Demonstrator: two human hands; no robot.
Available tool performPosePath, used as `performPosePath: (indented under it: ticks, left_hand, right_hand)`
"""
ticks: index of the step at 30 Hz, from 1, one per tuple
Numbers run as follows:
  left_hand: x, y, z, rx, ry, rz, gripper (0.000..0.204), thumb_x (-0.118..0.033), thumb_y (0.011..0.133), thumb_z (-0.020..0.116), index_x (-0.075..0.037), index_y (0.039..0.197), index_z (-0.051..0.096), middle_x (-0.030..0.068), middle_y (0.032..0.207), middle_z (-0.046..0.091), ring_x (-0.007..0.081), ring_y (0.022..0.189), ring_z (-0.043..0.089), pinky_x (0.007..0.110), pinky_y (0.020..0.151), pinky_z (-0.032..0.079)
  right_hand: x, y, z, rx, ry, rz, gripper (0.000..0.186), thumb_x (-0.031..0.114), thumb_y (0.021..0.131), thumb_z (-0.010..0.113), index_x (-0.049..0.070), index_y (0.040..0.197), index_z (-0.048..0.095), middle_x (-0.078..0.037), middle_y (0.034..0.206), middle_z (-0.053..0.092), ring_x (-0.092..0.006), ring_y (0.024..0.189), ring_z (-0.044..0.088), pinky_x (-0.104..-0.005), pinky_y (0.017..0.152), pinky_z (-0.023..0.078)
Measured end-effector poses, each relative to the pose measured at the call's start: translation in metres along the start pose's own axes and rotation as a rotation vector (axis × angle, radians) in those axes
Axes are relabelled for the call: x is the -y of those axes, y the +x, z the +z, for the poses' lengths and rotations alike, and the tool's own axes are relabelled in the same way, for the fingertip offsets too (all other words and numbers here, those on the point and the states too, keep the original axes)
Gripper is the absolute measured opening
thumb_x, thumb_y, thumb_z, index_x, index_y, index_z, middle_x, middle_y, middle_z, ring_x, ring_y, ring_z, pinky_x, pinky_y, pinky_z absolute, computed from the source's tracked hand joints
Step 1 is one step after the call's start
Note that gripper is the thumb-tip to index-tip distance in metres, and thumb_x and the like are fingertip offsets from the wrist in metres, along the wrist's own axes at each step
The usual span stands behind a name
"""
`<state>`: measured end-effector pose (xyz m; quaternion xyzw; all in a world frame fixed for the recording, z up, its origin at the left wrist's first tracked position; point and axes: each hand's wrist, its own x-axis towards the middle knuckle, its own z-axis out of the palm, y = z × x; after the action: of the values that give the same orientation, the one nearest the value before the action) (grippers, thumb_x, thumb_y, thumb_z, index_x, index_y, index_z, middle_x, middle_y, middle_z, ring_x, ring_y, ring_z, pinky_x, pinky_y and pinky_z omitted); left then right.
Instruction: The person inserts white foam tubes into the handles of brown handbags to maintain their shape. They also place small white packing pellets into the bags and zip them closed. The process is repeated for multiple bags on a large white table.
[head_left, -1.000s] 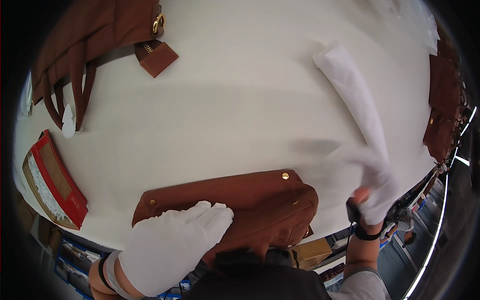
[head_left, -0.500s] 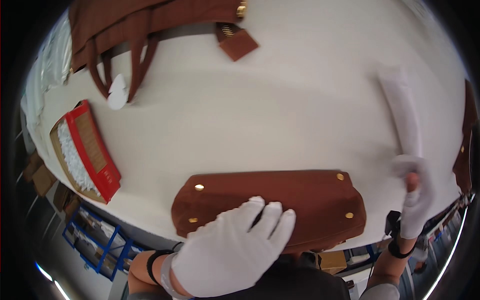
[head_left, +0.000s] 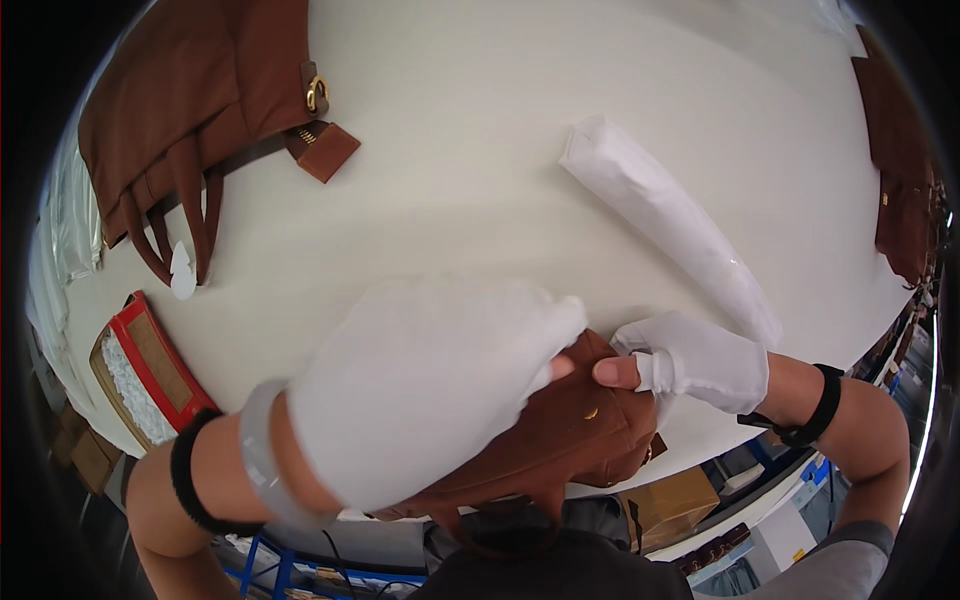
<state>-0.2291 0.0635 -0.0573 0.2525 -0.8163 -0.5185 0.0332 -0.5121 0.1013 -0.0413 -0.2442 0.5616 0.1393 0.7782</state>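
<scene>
A brown handbag (head_left: 530,435) with a small gold-coloured stud lies at the near edge of the table, its handle hanging toward me. My left hand (head_left: 430,375), in a white glove with the thumb tip bare, reaches over the bag and closes on its upper edge; most of its fingers are hidden. At the bag's right end, my right hand (head_left: 695,365), gloved the same way, grips the corner between bare thumb and covered fingers. Just beyond the right hand lies a long white wrapped roll (head_left: 670,210), touched by neither hand.
Another brown bag (head_left: 190,100) with handles, a white tag (head_left: 182,270) and a brown leather tab (head_left: 328,153) lies far left. Nearer is a red-edged box (head_left: 155,355) of white bits. More brown pieces (head_left: 895,150) sit at the right edge; a cardboard box (head_left: 670,505) stands below the table.
My right hand has let go of the white roll, now lying farther left, and taken the bag's right corner. My left hand has gone from lying on the bag to gripping its edge.
</scene>
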Motion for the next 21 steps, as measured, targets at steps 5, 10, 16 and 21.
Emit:
performPosePath:
  ticks: [5,10,16,21]
  left_hand:
    - [-0.008,0.088,0.002,0.605,-0.476,-0.44,0.041,-0.032,0.096,0.064,-0.004,0.126,0.068,0.0152,0.102,0.073,0.0344,0.093,0.068,0.038,0.083,0.053]
    - [-0.002,0.079,0.03,0.491,-0.342,-0.289,0.036,-0.031,0.09,0.07,-0.003,0.113,0.072,0.0151,0.099,0.074,0.0313,0.091,0.069,0.037,0.082,0.053]
    - [-0.009,0.069,0.033,0.344,-0.236,-0.327,0.029,-0.024,0.084,0.073,-0.005,0.106,0.074,0.0155,0.091,0.073,0.033,0.084,0.069,0.039,0.078,0.054]
    - [-0.008,0.062,0.037,0.262,-0.135,-0.312,0.028,-0.025,0.085,0.071,-0.006,0.105,0.074,0.0158,0.09,0.073,0.0325,0.081,0.069,0.04,0.074,0.054]
  right_hand:
    - [-0.024,-0.004,0.007,-0.008,0.017,-0.105,0.067,0.056,0.085,0.078,-0.006,0.107,0.066,-0.007,0.086,0.065,-0.0157,0.075,0.064,-0.0274,0.062,0.053]
    - [-0.046,-0.004,0.002,0.052,-0.001,0.021,0.067,0.06,0.083,0.079,-0.004,0.1,0.067,-0.005,0.078,0.062,-0.0142,0.068,0.062,-0.0267,0.058,0.05]
    - [-0.038,0.001,-0.004,0.047,-0.085,0.006,0.059,0.058,0.085,0.077,0.0,0.083,0.066,-0.004,0.065,0.057,-0.0136,0.063,0.059,-0.0285,0.056,0.047]
    - [-0.016,0.001,-0.002,-0.182,-0.463,-0.276,0.034,0.03,0.089,0.076,0.0,0.083,0.064,-0.008,0.067,0.059,-0.0156,0.064,0.058,-0.033,0.059,0.047]
